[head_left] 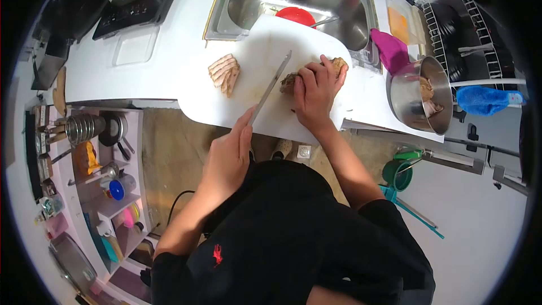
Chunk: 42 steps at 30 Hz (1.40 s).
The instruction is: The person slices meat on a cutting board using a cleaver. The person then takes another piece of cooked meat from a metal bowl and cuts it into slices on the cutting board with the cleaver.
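Note:
My left hand (pixel 228 155) is wrapped round the handle of a knife (pixel 273 85), whose long thin blade points up and away over the white cutting board (pixel 262 110). My right hand (pixel 317 91) presses down on a browned piece of cooked meat (pixel 339 65) on the board's right side, fingers curled over it. Part of the meat is hidden under that hand. The blade lies just left of the meat, apart from it as far as I can see. On the board's left side, cut slices of meat (pixel 224 73) lie fanned together.
Behind the board is a steel sink (pixel 248 0) with a red bowl (pixel 296 16) in it. To the right stand a steel pot (pixel 403 99) holding more meat pieces and a magenta cloth (pixel 390 51). A black cooktop (pixel 135 8) sits back left; shelves (pixel 121 206) stand below left.

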Each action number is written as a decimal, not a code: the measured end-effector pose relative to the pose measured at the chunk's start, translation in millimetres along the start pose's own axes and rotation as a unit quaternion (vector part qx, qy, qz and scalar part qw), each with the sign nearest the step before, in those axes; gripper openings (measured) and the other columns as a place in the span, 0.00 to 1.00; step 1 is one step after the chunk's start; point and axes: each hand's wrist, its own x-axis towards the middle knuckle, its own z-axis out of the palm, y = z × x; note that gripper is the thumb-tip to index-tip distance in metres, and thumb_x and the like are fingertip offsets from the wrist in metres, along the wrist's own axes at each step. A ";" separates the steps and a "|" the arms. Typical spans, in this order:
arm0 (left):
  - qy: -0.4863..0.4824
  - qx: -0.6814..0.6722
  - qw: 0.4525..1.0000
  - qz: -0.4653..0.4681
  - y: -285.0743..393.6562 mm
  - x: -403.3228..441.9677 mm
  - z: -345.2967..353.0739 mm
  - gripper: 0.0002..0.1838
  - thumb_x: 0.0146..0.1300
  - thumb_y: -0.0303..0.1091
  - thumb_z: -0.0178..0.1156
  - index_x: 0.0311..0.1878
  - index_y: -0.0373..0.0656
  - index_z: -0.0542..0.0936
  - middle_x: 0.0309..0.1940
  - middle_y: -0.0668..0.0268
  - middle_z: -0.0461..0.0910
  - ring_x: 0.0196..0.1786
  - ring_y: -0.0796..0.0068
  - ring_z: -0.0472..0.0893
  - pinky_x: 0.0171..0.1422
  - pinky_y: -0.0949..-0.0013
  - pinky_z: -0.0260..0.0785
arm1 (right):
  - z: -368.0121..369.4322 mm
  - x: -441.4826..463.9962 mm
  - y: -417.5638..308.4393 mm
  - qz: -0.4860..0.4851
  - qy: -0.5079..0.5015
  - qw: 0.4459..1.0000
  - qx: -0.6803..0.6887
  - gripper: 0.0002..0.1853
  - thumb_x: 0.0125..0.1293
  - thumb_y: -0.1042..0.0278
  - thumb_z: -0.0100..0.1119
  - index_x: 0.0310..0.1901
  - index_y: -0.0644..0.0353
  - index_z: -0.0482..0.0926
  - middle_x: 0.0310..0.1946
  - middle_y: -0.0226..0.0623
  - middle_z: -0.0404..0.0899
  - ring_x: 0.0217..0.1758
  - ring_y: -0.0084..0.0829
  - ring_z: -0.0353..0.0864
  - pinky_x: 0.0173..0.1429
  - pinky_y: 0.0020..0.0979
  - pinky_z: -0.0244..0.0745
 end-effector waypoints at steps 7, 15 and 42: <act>-0.012 0.035 0.999 0.022 -0.3 -28.5 16.4 0.27 0.72 0.32 0.49 0.74 0.58 0.61 0.28 0.47 0.76 0.32 0.42 0.78 0.39 0.48 0.69 | 9.3 -0.3 -2.6 0.017 0.016 1.000 0.000 0.12 0.57 0.62 0.60 0.42 0.54 0.79 0.46 0.36 0.70 0.66 0.51 0.60 0.69 0.70 0.35; -0.020 0.092 0.996 -0.007 -3.9 -39.9 27.7 0.34 0.67 0.29 0.52 0.75 0.62 0.57 0.28 0.51 0.73 0.31 0.42 0.77 0.39 0.44 0.70 | 14.4 -3.5 0.3 0.008 0.039 0.999 0.009 0.12 0.55 0.63 0.59 0.42 0.52 0.78 0.45 0.36 0.69 0.65 0.51 0.60 0.68 0.71 0.36; -0.054 0.113 0.992 -0.017 22.0 0.7 22.4 0.27 0.66 0.27 0.51 0.69 0.45 0.62 0.27 0.46 0.78 0.31 0.40 0.79 0.38 0.44 0.72 | 17.3 -2.1 -0.5 0.032 0.026 0.998 0.043 0.14 0.52 0.60 0.60 0.41 0.50 0.80 0.45 0.34 0.70 0.65 0.49 0.59 0.66 0.70 0.38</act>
